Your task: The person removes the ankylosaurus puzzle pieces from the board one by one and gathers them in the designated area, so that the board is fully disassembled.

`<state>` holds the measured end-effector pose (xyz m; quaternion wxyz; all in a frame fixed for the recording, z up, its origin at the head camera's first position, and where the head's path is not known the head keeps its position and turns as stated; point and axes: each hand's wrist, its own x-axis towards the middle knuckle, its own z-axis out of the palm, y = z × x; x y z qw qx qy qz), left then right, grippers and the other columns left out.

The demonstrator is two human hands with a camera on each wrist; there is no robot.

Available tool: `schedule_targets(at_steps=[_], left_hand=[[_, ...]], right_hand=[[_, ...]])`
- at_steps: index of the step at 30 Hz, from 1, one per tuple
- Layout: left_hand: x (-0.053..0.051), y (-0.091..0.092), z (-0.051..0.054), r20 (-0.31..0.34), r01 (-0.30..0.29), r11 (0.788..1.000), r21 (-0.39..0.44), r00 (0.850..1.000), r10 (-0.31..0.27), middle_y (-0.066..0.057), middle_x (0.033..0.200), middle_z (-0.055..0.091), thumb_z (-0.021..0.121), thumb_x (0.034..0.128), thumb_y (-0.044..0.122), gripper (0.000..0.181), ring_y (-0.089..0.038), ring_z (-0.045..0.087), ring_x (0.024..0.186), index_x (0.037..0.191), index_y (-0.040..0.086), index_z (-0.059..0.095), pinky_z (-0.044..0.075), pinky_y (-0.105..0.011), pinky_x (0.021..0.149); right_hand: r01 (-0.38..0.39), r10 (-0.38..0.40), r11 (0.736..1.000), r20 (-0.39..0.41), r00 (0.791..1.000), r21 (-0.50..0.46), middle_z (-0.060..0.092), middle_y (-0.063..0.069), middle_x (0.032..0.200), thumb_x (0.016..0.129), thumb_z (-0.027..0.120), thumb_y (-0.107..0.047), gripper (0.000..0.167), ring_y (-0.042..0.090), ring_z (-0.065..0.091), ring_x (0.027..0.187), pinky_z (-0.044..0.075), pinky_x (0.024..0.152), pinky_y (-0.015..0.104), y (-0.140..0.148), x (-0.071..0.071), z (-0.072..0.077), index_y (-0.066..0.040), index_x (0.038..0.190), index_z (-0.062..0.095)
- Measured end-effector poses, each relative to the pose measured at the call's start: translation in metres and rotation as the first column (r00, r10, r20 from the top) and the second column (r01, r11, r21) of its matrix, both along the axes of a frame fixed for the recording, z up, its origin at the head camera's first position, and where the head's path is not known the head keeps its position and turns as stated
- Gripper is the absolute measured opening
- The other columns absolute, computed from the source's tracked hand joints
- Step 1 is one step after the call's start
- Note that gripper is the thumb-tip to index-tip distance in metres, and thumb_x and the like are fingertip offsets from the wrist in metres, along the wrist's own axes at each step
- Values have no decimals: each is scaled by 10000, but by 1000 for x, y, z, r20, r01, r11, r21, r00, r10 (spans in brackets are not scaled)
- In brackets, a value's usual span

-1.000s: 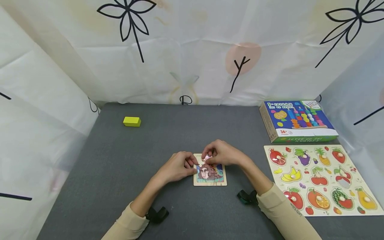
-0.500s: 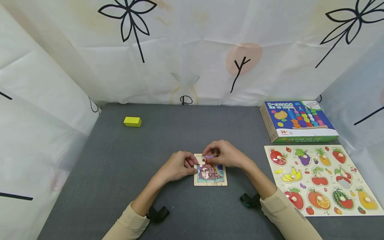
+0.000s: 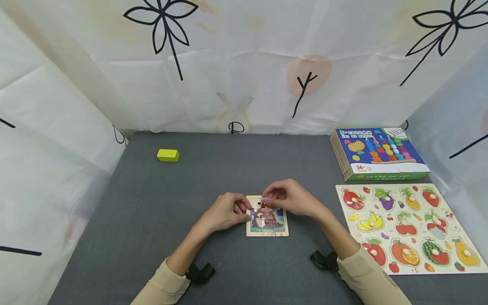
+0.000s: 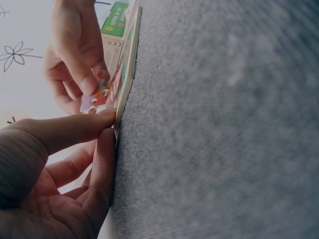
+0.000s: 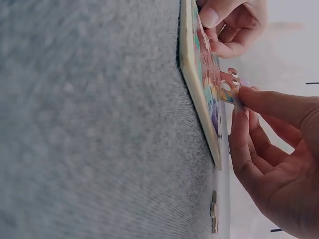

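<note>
In front of the person lies a small jigsaw puzzle (image 3: 267,233) in a pale wooden frame, with a brown animal picture. The left hand (image 3: 228,212) pinches the frame's left edge between thumb and fingers, as the left wrist view also shows. Over the upper part of the puzzle, the right hand (image 3: 291,199) pinches a jigsaw piece (image 5: 229,82) between thumb and fingertips. Brown, yellow and purple show on that piece, which stands tilted up from the picture in the right wrist view. The fingers partly hide the upper right of the puzzle.
A yellow block (image 3: 167,155) lies at the back left of the grey table (image 3: 114,237). At the back right is a blue toy box (image 3: 381,152), with a fruit peg puzzle board (image 3: 385,264) in front of it. Printed white cloth hangs behind and at both sides.
The right hand has shifted slightly to the right and turned with the jigsaw piece. More of the puzzle's upper part shows. The left hand has stayed at the frame's edge.
</note>
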<state>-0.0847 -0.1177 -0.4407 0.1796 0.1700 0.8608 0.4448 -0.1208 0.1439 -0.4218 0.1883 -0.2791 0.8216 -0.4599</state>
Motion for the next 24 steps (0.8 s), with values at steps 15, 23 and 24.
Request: schedule_targets(at_steps=[15,23,24], left_hand=[[0,1,1,0,-1,1000,-1,1000,1,-7,864,697,866,888,108,160,-48,622,692,1017,88,773,515,-211,670],[11,11,6,-8,90,995,47,996,-90,-37,947,793,774,955,40,156,-31,643,712,1102,73,813,505,-192,632],[13,13,7,-7,107,993,53,994,-106,-47,991,807,758,965,34,179,-29,661,742,1132,68,815,518,-186,651]], right_hand=[[-2,6,995,-37,999,98,774,60,907,978,771,-44,126,81,655,773,529,703,217,-6,-4,-1,-56,1095,815],[-20,24,993,-28,999,115,787,78,895,963,788,-29,140,70,658,761,528,692,215,-6,-8,-4,-37,1100,814],[-21,24,993,-24,999,118,790,77,898,964,786,-31,140,70,665,765,531,693,216,-6,-9,-4,-38,1101,814]])
